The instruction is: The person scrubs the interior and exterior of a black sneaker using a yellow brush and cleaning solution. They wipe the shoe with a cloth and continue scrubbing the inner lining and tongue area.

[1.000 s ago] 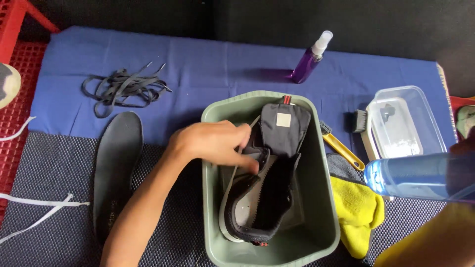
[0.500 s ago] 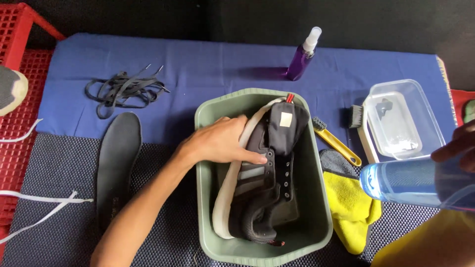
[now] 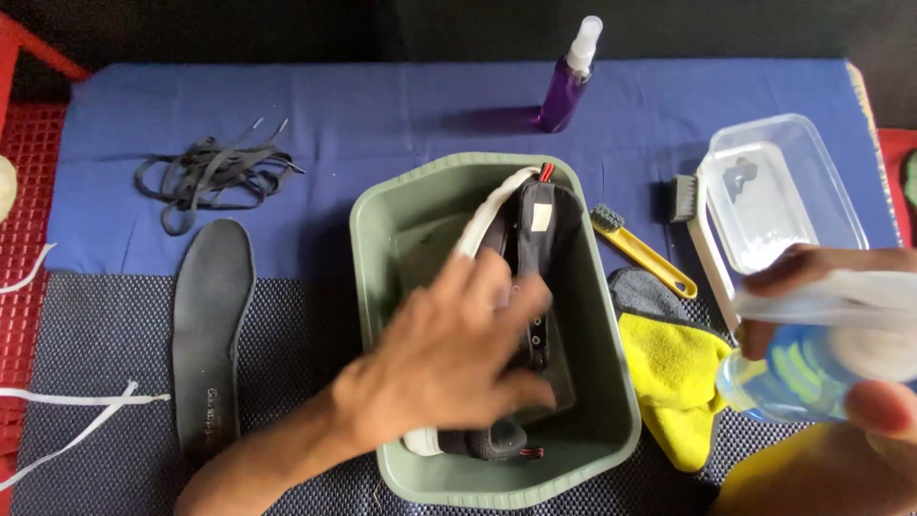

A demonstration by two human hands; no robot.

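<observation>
A black shoe with a white sole [image 3: 540,229] lies on its side inside a green plastic basin [image 3: 449,164]. My left hand [image 3: 449,363] hovers over the shoe, blurred, with its fingers spread; I cannot see a grip on it. At the right edge my right hand [image 3: 812,263] holds a clear blue bottle [image 3: 793,373], tilted on its side just right of the basin and above a yellow cloth [image 3: 673,382].
Dark laces [image 3: 215,177] and a black insole [image 3: 210,325] lie left of the basin. A purple spray bottle [image 3: 568,81] stands at the back. A yellow brush [image 3: 645,253], a white brush [image 3: 702,239] and a clear container [image 3: 778,191] sit on the right. A red crate [image 3: 24,191] is on the left.
My left hand has let go of the shoe's side and lifted with fingers spread. The shoe has turned onto its side. The blue bottle has come closer and tilted.
</observation>
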